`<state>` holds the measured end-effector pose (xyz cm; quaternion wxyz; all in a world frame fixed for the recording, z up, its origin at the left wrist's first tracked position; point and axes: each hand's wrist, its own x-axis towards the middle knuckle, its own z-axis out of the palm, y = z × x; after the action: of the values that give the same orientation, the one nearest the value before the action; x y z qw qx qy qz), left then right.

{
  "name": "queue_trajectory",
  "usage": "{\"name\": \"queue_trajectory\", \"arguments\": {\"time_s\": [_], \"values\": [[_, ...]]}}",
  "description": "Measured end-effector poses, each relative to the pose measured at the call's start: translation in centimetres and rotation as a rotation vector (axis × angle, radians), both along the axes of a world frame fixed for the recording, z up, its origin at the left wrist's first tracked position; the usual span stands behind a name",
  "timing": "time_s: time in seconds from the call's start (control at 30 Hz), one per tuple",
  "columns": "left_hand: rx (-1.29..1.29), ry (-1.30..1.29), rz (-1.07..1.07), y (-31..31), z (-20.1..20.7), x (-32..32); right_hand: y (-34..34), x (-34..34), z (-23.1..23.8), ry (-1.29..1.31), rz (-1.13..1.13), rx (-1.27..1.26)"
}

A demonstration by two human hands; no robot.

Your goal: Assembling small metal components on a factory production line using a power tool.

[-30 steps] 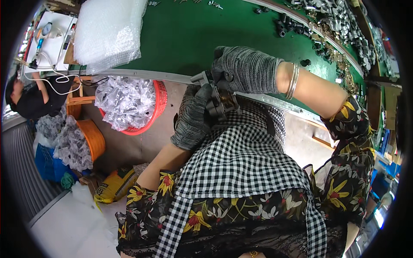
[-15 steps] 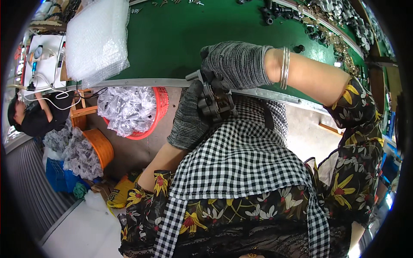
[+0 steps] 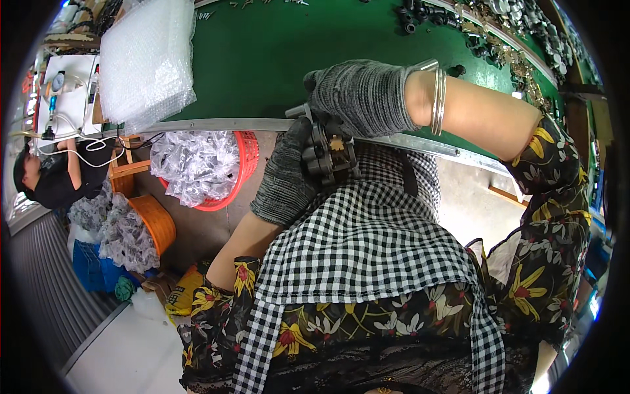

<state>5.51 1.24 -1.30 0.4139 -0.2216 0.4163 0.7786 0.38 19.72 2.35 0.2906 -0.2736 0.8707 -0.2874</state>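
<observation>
A dark grey cast metal part (image 3: 323, 156) with round bosses and a brass-coloured piece inside sits at the green table's near edge, in front of my checked apron. My left hand (image 3: 283, 177), in a grey knitted glove, is closed around its left side, thumb up along it. From above, my right hand (image 3: 357, 95), gloved alike, bends down over the far end of the part with its fingers curled against it. Those fingertips are mostly hidden behind the hand and the part. A short grey cylinder (image 3: 297, 111) sticks out on the left between both hands.
Bubble-wrap sheets (image 3: 147, 65) lie on the green table (image 3: 256, 65) at left. Black fittings (image 3: 410, 23) and small metal pieces (image 3: 502, 56) cover its far right. Below stand a red basket (image 3: 248, 161) and an orange one (image 3: 156, 223) with bagged parts. Another person (image 3: 56, 174) works at far left.
Both hands stay on the metal part, which has turned slightly, so more of its brass-coloured inside shows. My right forearm has shifted a little right. The other person's arm has moved.
</observation>
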Motion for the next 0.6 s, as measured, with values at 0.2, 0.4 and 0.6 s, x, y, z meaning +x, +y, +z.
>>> {"name": "queue_trajectory", "arguments": {"time_s": [0.2,0.4,0.6], "values": [[0.032,0.069,0.015,0.0,2.0,0.6,-1.2,-0.2,3.1,0.112,0.219,0.284],[0.079,-0.071,0.013,0.1,-0.8,-0.4,-0.1,0.1,0.1,0.094,0.150,0.115],[-0.124,-0.141,0.029,0.6,0.0,-0.7,-1.7,0.3,-1.4,-0.250,-0.254,-0.010]]}}
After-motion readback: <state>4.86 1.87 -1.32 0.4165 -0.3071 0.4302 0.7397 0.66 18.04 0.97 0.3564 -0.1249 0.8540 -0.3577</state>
